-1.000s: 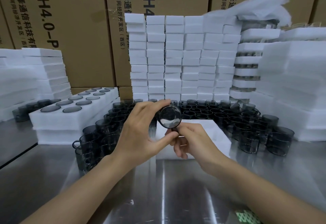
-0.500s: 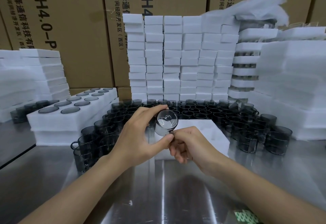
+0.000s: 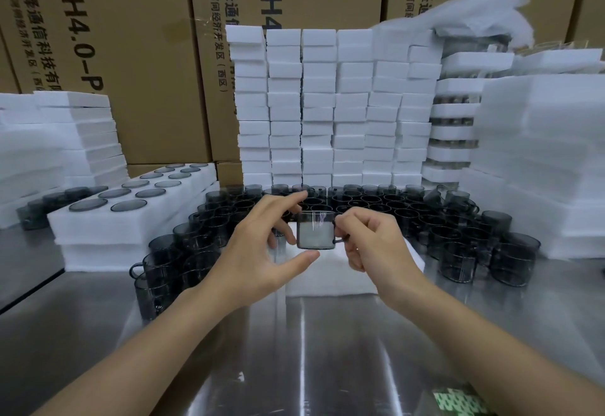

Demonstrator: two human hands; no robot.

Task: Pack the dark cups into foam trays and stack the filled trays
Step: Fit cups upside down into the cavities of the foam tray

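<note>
Held cup (image 3: 315,230): smoky dark see-through, short straight wall, thin loop handle (image 3: 341,239) on its right side. It is upright in the air, just above the plain white foam block (image 3: 327,281) at table centre, and the white foam shows through its wall.

Right hand (image 3: 370,242): thumb and forefinger pinch the handle, the other fingers are curled under.

Left hand (image 3: 258,252): spread in a wide C round the cup's left side. The forefinger is above the rim and the thumb tip is just under the base corner (contact there is too close to call). It is not clamped on the cup.

Loose cups (image 3: 458,252) of the same kind crowd the block in a horseshoe on the left, back and right, rims up and packed touching.

Filled foam tray (image 3: 98,229) at left: two rows of dark cup discs flush in its holes, sitting on another tray.

Behind it all are tall foam stacks (image 3: 327,104), more foam stacks at right (image 3: 540,153) and cardboard cartons (image 3: 131,39).

Edges: the block's front edge faces the person, and the steel table (image 3: 294,350) ends in a dark gap at far left. Room to move lies over the block and along the near steel strip. A green-white patterned item (image 3: 455,399) sits at bottom right.
</note>
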